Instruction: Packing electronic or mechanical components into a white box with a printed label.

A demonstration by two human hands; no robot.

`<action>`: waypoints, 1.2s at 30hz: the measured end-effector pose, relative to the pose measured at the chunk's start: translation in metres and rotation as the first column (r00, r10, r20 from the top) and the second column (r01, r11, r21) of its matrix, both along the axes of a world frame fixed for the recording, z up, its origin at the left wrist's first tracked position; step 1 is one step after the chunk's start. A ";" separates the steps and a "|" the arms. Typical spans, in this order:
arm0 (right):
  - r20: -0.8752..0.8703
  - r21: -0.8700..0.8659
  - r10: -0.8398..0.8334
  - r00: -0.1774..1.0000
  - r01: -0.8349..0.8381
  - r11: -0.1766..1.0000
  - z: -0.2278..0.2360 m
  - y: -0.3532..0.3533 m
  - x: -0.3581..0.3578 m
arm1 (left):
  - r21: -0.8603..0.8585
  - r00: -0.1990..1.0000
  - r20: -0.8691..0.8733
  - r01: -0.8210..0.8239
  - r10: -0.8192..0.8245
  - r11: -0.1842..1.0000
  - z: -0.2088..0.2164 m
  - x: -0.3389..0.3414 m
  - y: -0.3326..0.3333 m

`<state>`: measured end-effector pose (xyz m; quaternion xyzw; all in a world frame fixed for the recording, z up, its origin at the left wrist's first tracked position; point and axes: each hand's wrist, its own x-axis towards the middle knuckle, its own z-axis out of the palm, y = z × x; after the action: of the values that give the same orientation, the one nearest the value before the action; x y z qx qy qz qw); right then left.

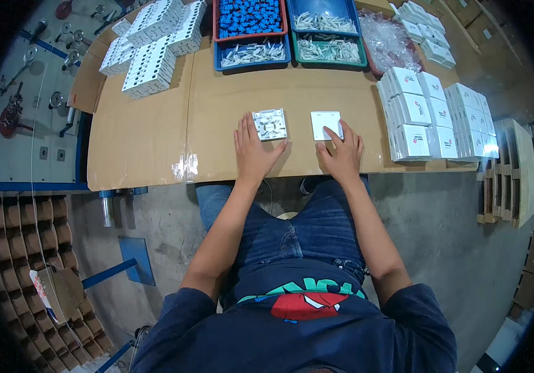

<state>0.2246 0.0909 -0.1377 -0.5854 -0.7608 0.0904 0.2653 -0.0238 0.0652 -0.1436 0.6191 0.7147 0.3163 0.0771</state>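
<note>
I see a work surface of taped brown cardboard point(146, 140) above a concrete floor point(170, 239). On it lies a white square housing point(270, 123); the left hand point(256, 152) rests beside it, thumb spread from closely set fingers. The right hand point(343, 154), fingers spread, reaches over a flat white plate point(323, 120). Wooden pallets point(522, 177) stand rightward.

On your worktop point(142, 137), your left hand point(254, 148) lies along the left and near sides of the open housing point(271, 125). Right of the housing, apart from it, is the flat plate point(321, 122), with your right hand point(343, 155) at that plate's near right corner. Behind the housing stand trays point(253, 66) of small parts; behind it to the left, stacked units point(149, 73); far right of it, stacked boxes point(413, 112); before it, your legs point(285, 233).
</note>
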 end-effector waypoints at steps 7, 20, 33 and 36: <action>0.020 0.054 0.011 1.000 -0.013 0.998 0.000 0.013 0.011 | -0.049 0.982 -0.189 -0.030 0.021 0.998 0.004 -0.014 -0.011; -0.060 0.051 -0.028 0.998 0.032 0.998 0.020 0.012 0.004 | -0.110 0.981 -0.194 -0.047 0.025 0.993 0.019 -0.005 -0.010; -0.339 -0.348 0.258 0.905 -0.376 0.859 0.183 0.137 0.119 | -0.146 0.980 -0.197 -0.034 0.004 0.989 0.018 -0.005 -0.006; -0.104 -0.355 0.271 0.957 -0.290 0.889 0.212 0.231 0.149 | -0.227 0.979 -0.202 -0.052 0.005 0.972 0.027 -0.003 -0.004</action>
<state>0.3736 0.3216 0.0742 -0.5059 -0.7998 0.2833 0.1551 -0.0267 0.0611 -0.1170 0.6240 0.7597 0.1682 0.0719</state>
